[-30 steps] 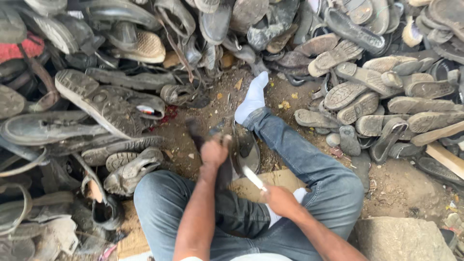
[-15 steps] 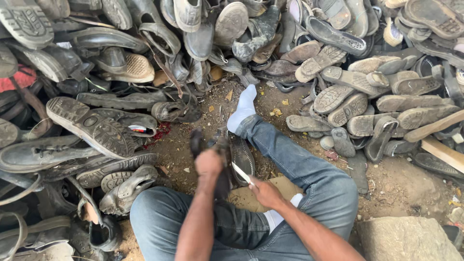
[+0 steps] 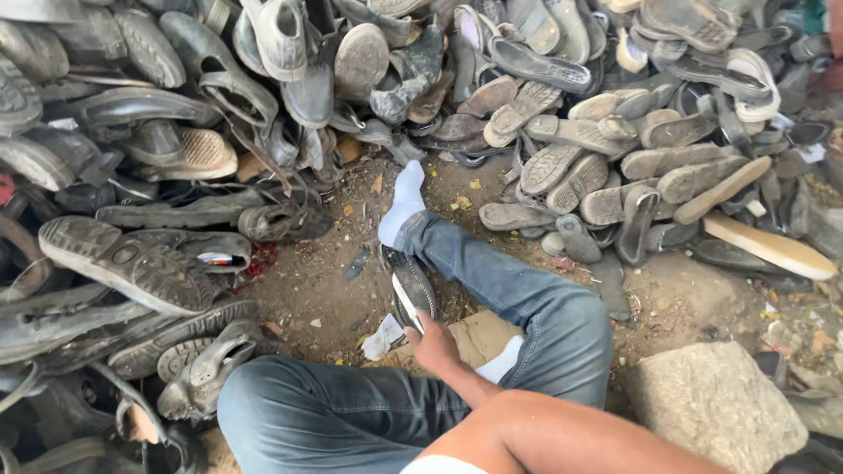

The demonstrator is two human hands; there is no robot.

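I sit on the dirt with both legs in blue jeans, and a white sock shows on my outstretched foot. My right hand reaches forward between my legs and is closed around a knife with a pale blade. The blade rests against a dark shoe sole that lies on the ground next to my shin. My forearm runs in from the lower right. My left hand is out of sight.
Heaps of worn shoes and loose soles ring the dirt patch on the left, back and right. A big treaded sole lies at the left. A grey stone block sits at the lower right. A cardboard piece lies under my knee.
My left hand has let go of the dark sole and left the view. The sole now lies on the ground, with my right hand and the knife still at it.
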